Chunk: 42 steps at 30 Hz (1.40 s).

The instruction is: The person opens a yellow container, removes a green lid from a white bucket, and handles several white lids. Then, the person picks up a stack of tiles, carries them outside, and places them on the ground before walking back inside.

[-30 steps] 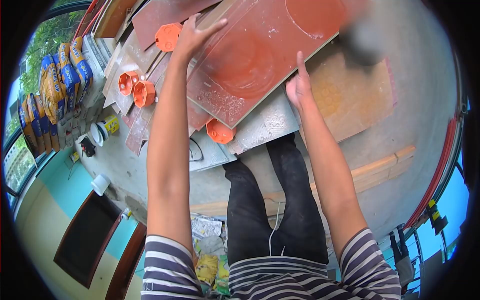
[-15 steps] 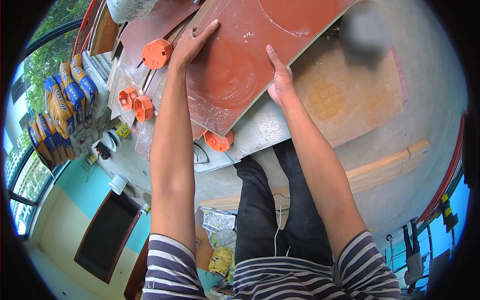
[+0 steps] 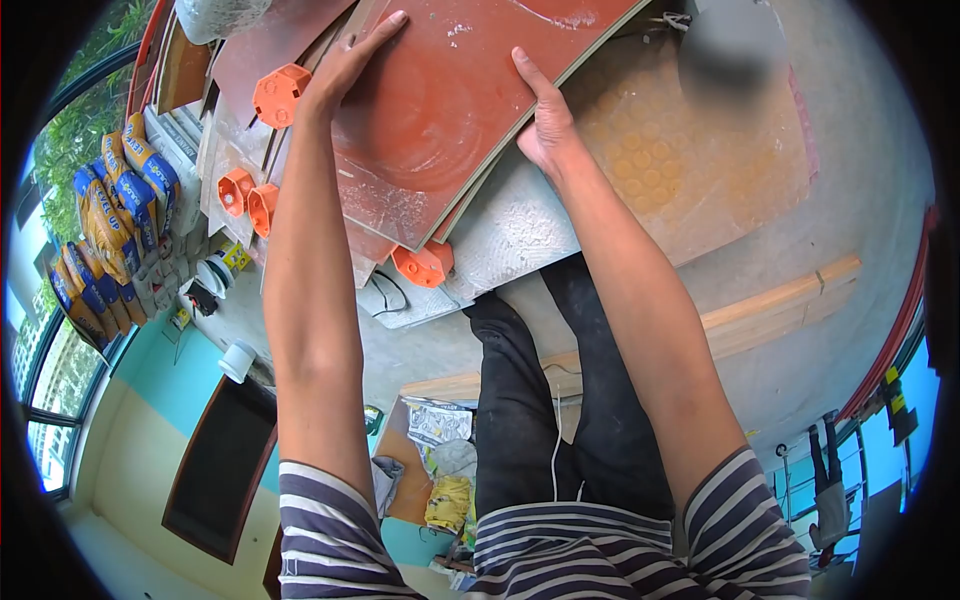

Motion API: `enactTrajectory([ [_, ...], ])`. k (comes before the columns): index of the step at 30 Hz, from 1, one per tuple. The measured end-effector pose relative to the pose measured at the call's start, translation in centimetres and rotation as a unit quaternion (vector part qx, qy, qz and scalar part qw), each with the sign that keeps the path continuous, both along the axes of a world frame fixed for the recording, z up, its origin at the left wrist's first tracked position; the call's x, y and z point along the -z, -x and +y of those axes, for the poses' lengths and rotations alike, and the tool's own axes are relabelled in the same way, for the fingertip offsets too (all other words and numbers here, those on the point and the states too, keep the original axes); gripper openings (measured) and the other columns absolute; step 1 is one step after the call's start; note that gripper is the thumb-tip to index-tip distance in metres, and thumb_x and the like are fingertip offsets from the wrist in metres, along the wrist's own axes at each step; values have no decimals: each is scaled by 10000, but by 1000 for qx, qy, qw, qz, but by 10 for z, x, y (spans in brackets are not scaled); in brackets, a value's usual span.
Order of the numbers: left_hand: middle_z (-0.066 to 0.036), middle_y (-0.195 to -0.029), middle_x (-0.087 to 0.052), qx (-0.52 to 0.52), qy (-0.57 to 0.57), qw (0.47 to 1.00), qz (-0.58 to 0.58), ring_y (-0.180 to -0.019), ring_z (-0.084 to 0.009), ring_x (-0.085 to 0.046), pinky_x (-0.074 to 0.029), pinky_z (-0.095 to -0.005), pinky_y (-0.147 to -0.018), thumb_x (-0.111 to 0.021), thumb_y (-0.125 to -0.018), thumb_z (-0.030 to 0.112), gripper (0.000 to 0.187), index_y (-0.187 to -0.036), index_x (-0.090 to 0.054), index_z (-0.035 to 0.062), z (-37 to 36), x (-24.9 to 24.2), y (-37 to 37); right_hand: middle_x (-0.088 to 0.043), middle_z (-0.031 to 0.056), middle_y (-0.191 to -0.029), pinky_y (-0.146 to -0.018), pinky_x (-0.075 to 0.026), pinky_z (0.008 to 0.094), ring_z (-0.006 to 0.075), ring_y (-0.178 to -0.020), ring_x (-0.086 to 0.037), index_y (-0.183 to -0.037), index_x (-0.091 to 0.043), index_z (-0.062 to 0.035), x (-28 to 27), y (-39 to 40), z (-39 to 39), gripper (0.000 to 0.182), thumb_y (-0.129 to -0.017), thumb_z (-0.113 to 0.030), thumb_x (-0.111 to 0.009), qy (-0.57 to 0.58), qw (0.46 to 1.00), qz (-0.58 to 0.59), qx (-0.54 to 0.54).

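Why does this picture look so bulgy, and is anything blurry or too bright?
Head view: the scene bows inside a black rim, likely a very wide lens; head view: the grey rounded shape is too blurred to identify; head view: the window is partly washed out, while the reddish board looks fairly sharp.

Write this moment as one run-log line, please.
left hand: thumb over red board | right hand: gripping its edge | nearby: orange boxes

The panel (image 3: 435, 115) at twelve o'clock is brick red with whitish swirls, the octagonal box (image 3: 280, 95) towards eleven orange, the sacks (image 3: 115, 205) towards nine blue and ochre, and the shirt (image 3: 580, 555) around six striped dark purplish-grey and white.
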State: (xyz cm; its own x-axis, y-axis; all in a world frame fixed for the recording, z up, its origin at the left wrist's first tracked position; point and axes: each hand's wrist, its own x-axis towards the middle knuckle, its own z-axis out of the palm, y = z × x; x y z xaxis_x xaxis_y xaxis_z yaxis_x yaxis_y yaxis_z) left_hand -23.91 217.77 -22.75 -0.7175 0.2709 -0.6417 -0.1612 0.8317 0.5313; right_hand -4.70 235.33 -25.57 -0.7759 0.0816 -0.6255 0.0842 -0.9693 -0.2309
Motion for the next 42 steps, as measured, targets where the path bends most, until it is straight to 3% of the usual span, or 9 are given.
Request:
enactTrajectory([
  [3, -64, -1233, -561, -10, -45, 998, -36, -1134, -164, -515, -354, -257, -979, -634, -770, 614, 823, -1295, -507, -6, 18, -34, -11, -548, 110, -1255, -1042, -368, 443, 256, -1201, -489, -1263, -493, -49, 5, -2, -4, 657, -746, -350, -767, 4, 1000, -1, 11],
  [4, -60, -1131, -596, -14, -103, 994, -35, -1039, -147, -548, -380, -230, -922, -646, -761, 613, 798, -1233, -543, -22, 18, -35, -15, -550, 112, -1249, -1038, -372, 447, 259, -1196, -493, -1258, -496, -48, 7, -3, -5, 656, -742, -349, -767, 7, 1000, -2, 19],
  [7, -62, -1037, -603, -5, 51, 999, -20, -945, -133, -563, -393, -216, -873, -657, -752, 610, 775, -1162, -569, -41, 14, -53, -18, -558, 120, -1234, -1023, -388, 462, 272, -1174, -510, -1248, -500, -44, 12, -10, -3, 652, -733, -342, -768, 42, 999, 22, 13],
  [14, -66, -968, -632, -61, -83, 994, 33, -916, -130, -580, -410, -259, -863, -676, -727, 591, 676, -1072, -643, 11, 27, -62, -51, -573, 126, -1208, -1007, -406, 476, 279, -1149, -528, -1226, -517, -56, 13, -17, -2, 601, -750, -345, -744, 23, 999, 30, 12],
  [18, -9, -842, -588, -64, -133, 989, 28, -769, -122, -542, -417, -249, -693, -702, -778, 465, 510, -983, -640, 2, 39, -93, -66, -512, 138, -1323, -1071, -326, 494, 303, -1240, -461, -1328, -438, -36, -5, -12, -2, 687, -797, -389, -693, 44, 995, 92, -1],
  [30, -57, -895, -614, 9, -35, 996, 84, -791, -125, -562, -429, -255, -697, -750, -699, 498, 609, -996, -636, -22, 35, -97, -57, -507, 154, -1324, -1069, -332, 480, 311, -1237, -462, -1328, -439, -30, -17, -11, -10, 629, -843, -381, -630, 52, 991, 124, 18],
  [34, -61, -855, -616, 40, -14, 998, 50, -761, -132, -575, -437, -255, -678, -751, -691, 505, 610, -980, -634, -20, 49, -144, -65, -503, 144, -1330, -1072, -327, 474, 303, -1246, -452, -1327, -443, -36, -18, -14, -12, 627, -845, -394, -627, 67, 987, 142, 27],
  [38, -84, -886, -604, -29, -27, 997, 71, -816, -148, -573, -437, -282, -712, -761, -675, 489, 589, -964, -625, -7, 65, -144, -77, -497, 131, -1340, -1068, -332, 468, 291, -1248, -451, -1326, -447, -45, -23, -11, -10, 626, -848, -407, -625, 67, 985, 157, 37],
  [42, -113, -951, -602, 39, 99, 991, 78, -890, -188, -576, -425, -303, -823, -738, -677, 515, 641, -1031, -606, -3, 68, -156, -62, -491, 121, -1349, -1065, -337, 460, 282, -1248, -452, -1331, -441, -50, -32, -12, -11, 627, -851, -410, -624, 91, 982, 162, 31],
])
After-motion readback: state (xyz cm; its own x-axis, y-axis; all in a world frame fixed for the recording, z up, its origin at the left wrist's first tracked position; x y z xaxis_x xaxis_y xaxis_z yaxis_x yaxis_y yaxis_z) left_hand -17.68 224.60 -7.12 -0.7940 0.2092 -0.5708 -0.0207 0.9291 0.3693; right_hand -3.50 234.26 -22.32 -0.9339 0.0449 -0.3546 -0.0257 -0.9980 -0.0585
